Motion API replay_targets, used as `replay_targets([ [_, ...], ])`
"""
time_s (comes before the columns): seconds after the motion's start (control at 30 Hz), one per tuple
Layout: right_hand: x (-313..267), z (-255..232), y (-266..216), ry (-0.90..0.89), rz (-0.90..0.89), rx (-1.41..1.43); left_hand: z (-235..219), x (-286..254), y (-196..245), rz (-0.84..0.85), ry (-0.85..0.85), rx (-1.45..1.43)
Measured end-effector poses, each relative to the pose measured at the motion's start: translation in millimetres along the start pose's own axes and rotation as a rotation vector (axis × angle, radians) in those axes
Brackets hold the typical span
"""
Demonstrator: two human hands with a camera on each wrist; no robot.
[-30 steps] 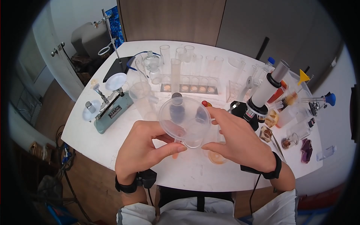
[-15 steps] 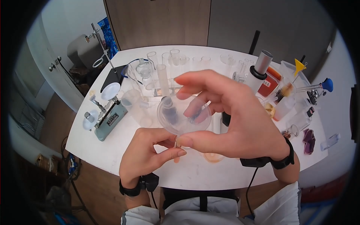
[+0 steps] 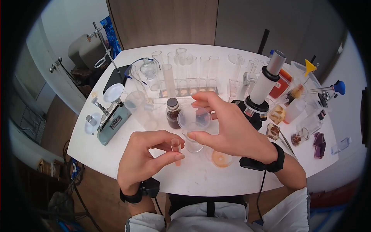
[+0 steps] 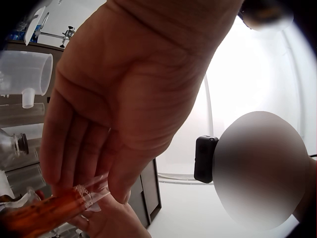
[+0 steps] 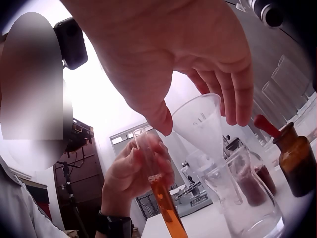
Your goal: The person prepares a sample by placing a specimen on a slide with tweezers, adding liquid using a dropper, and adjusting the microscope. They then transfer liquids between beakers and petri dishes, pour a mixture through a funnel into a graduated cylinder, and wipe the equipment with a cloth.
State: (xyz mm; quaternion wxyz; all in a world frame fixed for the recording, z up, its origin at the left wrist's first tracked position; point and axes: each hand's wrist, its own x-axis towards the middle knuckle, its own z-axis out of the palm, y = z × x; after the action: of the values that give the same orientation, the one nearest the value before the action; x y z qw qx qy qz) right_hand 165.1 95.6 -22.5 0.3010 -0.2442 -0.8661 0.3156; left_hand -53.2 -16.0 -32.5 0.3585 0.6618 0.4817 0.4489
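Observation:
My left hand (image 3: 145, 156) pinches an upright test tube (image 3: 176, 145) near its top, between thumb and fingers. Orange-red liquid fills the tube's lower part (image 5: 167, 201) in the right wrist view. Just right of it, a clear plastic funnel (image 3: 194, 120) sits with its stem inside a clear glass vessel (image 3: 194, 147) that widens toward its base. My right hand (image 3: 235, 129) spans the funnel's rim, thumb on the near side and fingers beyond, spread wider than the bowl. A gap shows between those fingers and the funnel (image 5: 198, 124) in the right wrist view.
Behind the funnel stands a dark capped bottle (image 3: 173, 113). A shallow dish (image 3: 221, 157) of orange stuff lies to the right, near a microscope (image 3: 262, 91). On the left are a plastic jug (image 3: 137, 106) and a balance (image 3: 115, 120). Several glass tubes and cylinders line the back.
My right hand, with the funnel between thumb and fingers, swung up and then back down; the funnel now stands lower, in the glass vessel. My left hand stays beside it with the test tube.

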Motion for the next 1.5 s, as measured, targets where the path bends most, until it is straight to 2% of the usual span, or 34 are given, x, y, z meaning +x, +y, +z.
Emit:
replay_targets([
  [0.1, -6, 10, 15, -0.039, -0.022, -0.017, -1, -1, 0, 0.003, -0.001, 0.006],
  [0.33, -13, 9, 16, -0.087, -0.091, 0.001, 1, 2, 2, 0.018, 0.011, 0.025],
  [0.43, -17, 3, 7, 0.063, -0.182, -0.106, 6, 4, 6, 0.012, 0.032, -0.021],
  [0.53, -29, -10, -13, -0.058, -0.080, -0.098, 9, 6, 14, 0.044, 0.037, -0.005],
  [0.63, -38, -15, -33, -0.343, 0.141, 0.215, 16, 12, 21, 0.164, 0.047, 0.083],
  [0.67, -43, -11, -33, -0.308, 0.171, 0.258, 19, 14, 25, 0.143, 0.060, 0.070],
  [0.77, -52, -5, -21, -0.204, 0.074, 0.206, 31, 17, 37, 0.106, 0.085, 0.030],
  [0.8, -54, -3, -17, -0.112, 0.016, 0.190, 34, 19, 40, 0.111, 0.087, 0.022],
  [0.93, -63, -14, -15, 0.004, 0.022, 0.300, 48, 26, 46, 0.134, 0.083, 0.012],
  [1.13, -86, -44, -8, 0.064, 0.005, 0.203, 70, 42, 59, 0.168, 0.026, 0.008],
  [1.3, -102, -121, -23, 0.176, 0.167, 0.252, 70, 48, 69, 0.109, 0.101, 0.024],
  [1.37, -101, -158, -22, 0.267, 0.224, 0.163, 66, 53, 67, 0.120, 0.112, 0.075],
  [1.43, -91, -183, 8, 0.448, 0.145, 0.044, 59, 57, 67, 0.111, 0.112, 0.129],
  [1.5, -77, -210, 31, 0.422, 0.191, -0.048, 54, 61, 68, 0.108, 0.099, 0.169],
])
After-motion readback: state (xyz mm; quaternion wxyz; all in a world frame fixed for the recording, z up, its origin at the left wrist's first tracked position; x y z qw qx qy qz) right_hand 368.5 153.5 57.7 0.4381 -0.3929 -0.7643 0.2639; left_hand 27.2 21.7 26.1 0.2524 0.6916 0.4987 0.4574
